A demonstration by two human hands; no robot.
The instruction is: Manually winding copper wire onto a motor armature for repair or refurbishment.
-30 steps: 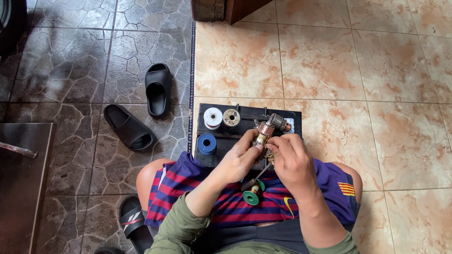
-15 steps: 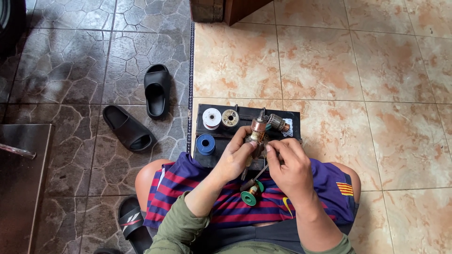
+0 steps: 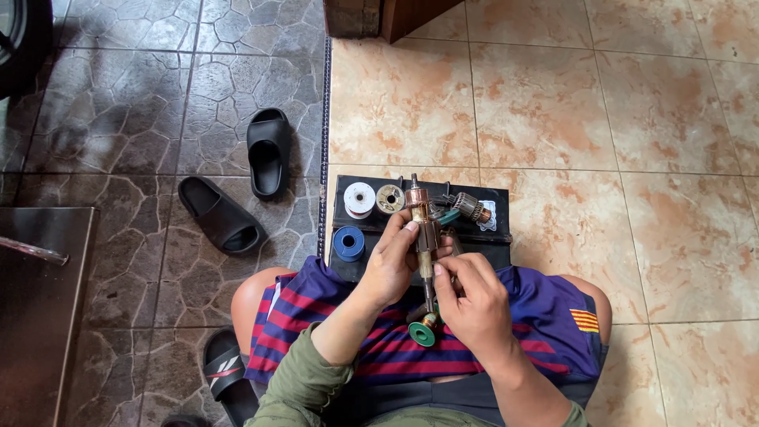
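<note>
We sit on a floor [image 3: 553, 95] that is half beige tile, half dark stone-patterned tile. A pair of black slide sandals [image 3: 237, 182] lies on the dark side, well apart from us. Across our knees, in striped shorts [image 3: 545, 316], sits a black board [image 3: 494, 237] that carries a white spool [image 3: 359, 199], a tan spool [image 3: 390, 198], a blue spool [image 3: 349, 243] and a second small motor armature [image 3: 470, 207].

Above the board's near edge we hold a motor armature [image 3: 425, 237] upright, its shaft pointing away from us. Our left hand [image 3: 393, 261] closes around its left side, the thumb near the copper end. Our right hand [image 3: 473, 304] pinches the lower shaft between fingertips, just below the left. A green spool [image 3: 423, 333] lies by our right hand's thumb, over the shorts.
</note>
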